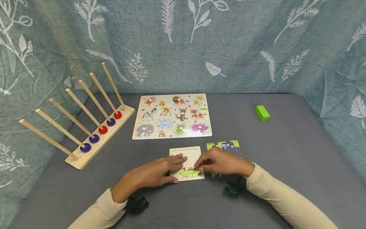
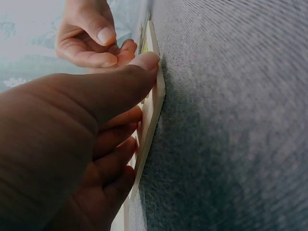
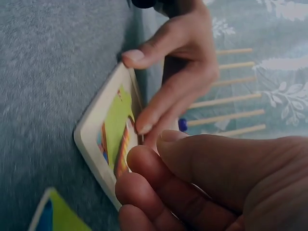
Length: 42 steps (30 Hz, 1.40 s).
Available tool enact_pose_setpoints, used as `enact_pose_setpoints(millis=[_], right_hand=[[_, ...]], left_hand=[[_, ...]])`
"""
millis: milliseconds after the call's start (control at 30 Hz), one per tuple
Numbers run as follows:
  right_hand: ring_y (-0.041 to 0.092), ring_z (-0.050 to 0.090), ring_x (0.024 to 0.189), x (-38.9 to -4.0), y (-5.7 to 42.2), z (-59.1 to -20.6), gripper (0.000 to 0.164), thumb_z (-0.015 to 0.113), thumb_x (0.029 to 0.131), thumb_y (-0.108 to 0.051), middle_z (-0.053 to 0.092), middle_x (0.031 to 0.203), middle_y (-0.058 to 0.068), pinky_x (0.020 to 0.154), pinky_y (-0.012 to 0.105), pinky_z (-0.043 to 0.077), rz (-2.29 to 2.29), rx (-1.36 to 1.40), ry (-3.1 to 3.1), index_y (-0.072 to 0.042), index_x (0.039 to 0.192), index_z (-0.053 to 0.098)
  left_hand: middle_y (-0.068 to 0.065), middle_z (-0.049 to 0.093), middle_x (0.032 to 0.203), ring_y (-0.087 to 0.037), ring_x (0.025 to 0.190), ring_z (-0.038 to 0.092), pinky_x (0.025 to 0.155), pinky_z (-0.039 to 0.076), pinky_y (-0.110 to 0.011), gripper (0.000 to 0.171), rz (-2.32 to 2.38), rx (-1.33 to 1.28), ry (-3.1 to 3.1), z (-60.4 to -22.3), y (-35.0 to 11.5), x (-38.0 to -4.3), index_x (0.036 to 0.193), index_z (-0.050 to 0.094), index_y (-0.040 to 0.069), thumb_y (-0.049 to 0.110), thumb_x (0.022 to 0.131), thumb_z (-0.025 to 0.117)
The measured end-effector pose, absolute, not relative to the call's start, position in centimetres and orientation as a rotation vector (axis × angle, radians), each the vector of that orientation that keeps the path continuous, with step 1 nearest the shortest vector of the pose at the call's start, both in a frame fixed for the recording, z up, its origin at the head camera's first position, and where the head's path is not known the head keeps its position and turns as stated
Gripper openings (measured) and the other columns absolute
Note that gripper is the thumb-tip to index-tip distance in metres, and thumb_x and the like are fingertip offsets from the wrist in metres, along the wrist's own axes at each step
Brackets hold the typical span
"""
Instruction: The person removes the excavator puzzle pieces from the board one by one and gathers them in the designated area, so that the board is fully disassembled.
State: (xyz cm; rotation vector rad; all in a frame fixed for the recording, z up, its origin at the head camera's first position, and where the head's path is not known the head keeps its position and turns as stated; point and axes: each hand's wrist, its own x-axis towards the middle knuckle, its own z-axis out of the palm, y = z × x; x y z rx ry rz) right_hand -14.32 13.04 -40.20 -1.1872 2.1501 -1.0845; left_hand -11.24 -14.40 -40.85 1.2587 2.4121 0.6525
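Observation:
A small square wooden puzzle tray (image 1: pixel 187 155) lies in front of me, with joined green puzzle pieces (image 1: pixel 188 173) along its near side. My left hand (image 1: pixel 155 171) rests on the tray's left side, fingers spread over it and thumb at the near edge. From the right, my right hand (image 1: pixel 220 161) reaches over the tray, fingertips right at the pieces. In the right wrist view those pieces (image 3: pixel 114 120) show a red-and-yellow striped part beside the loosely bent fingers. No piece shows between thumb and fingers. More puzzle pieces (image 1: pixel 232 145) lie right of the tray, partly hidden by my right hand.
Behind the tray lies a knobbed animal puzzle board (image 1: pixel 171 109). A wooden peg stand (image 1: pixel 107 138) with red and blue beads is at the left. A green block (image 1: pixel 261 113) sits at the back right, before a patterned curtain (image 1: pixel 183 70).

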Motion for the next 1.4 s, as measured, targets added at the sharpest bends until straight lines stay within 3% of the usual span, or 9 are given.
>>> enact_pose_setpoints(millis=[933, 1400], right_hand=[[0.0, 0.056, 0.071, -14.2, 11.2, -40.2, 0.019, 0.064, 0.092, 0.0, 0.07, 0.096, -0.002, 0.066, 0.022, 0.05, -1.026, -1.19, 2.183, -0.006, 0.107, 0.073], [0.005, 0.059, 0.082, -14.0, 10.7, -40.1, 0.025, 0.056, 0.091, 0.007, 0.069, 0.104, 0.001, 0.074, 0.023, 0.052, -1.043, -1.187, 2.173, -0.004, 0.108, 0.071]], left_hand=[[-0.009, 0.035, 0.154, -0.025, 0.144, 0.024, 0.11, 0.032, -0.045, 0.055, 0.623, 1.207, 2.42, -40.9, -14.3, -10.8, 0.142, 0.049, 0.002, 0.023, 0.094, 0.067], [-0.012, 0.035, 0.153, -0.029, 0.143, 0.026, 0.108, 0.033, -0.048, 0.057, 0.693, 1.199, 2.408, -41.1, -14.3, -11.0, 0.142, 0.048, 0.0, 0.022, 0.093, 0.068]])
